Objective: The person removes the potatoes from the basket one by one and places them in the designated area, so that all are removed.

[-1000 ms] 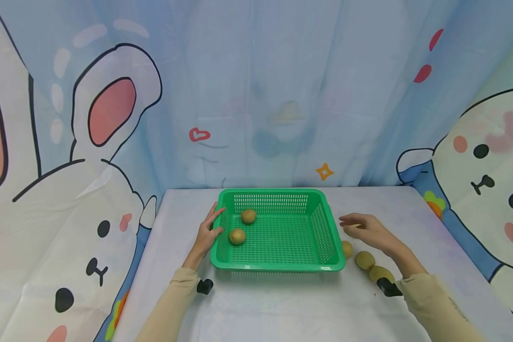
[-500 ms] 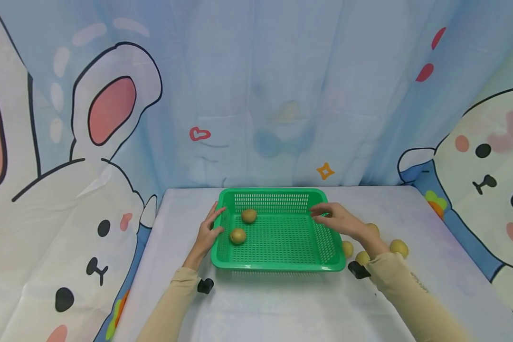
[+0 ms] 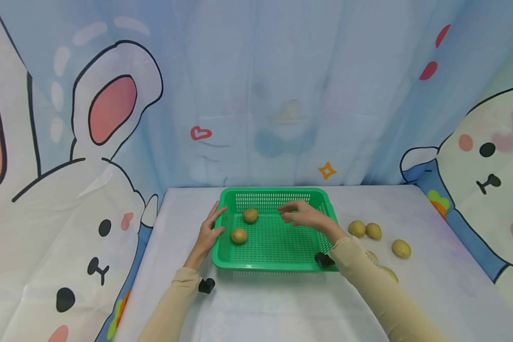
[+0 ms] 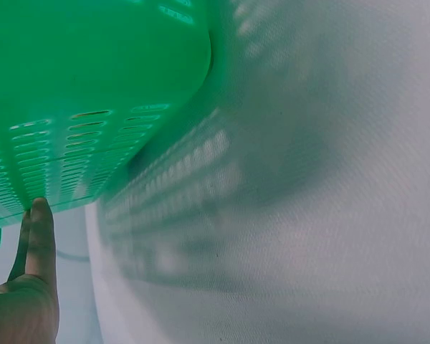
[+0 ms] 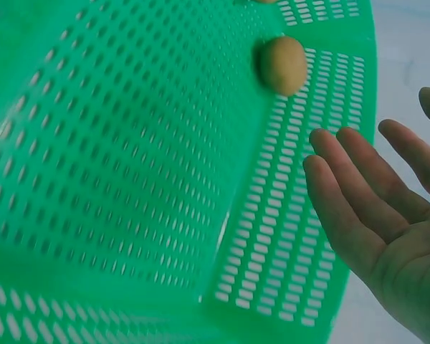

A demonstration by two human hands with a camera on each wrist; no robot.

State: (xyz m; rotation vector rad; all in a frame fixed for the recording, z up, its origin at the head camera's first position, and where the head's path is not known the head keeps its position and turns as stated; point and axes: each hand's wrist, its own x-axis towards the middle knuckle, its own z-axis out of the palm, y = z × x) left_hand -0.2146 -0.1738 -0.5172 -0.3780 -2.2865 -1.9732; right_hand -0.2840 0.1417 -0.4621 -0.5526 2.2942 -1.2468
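A green perforated basket (image 3: 278,267) stands on the table with two round yellow-brown fruits inside, one (image 3: 250,215) behind the other (image 3: 239,236), both toward its left side. The left hand (image 3: 207,234) rests against the basket's left rim, fingers extended; in the left wrist view its fingers (image 4: 40,244) touch the perforated wall. Above the basket's interior hovers the right hand (image 3: 303,214), holding nothing. The right wrist view shows that hand (image 5: 387,208) with spread, relaxed fingers, and a fruit (image 5: 284,66) in the basket beyond them.
Right of the basket, several similar fruits lie on the white-covered table (image 3: 256,313), among them one (image 3: 356,229) near the basket and one (image 3: 401,248) farther right. The right forearm partly covers two. A cartoon-printed curtain (image 3: 282,95) hangs behind.
The right hand has moved left from beside the basket to over its middle, uncovering fruits on the right. The left hand has stayed at the rim, and both fruits inside lie as before.
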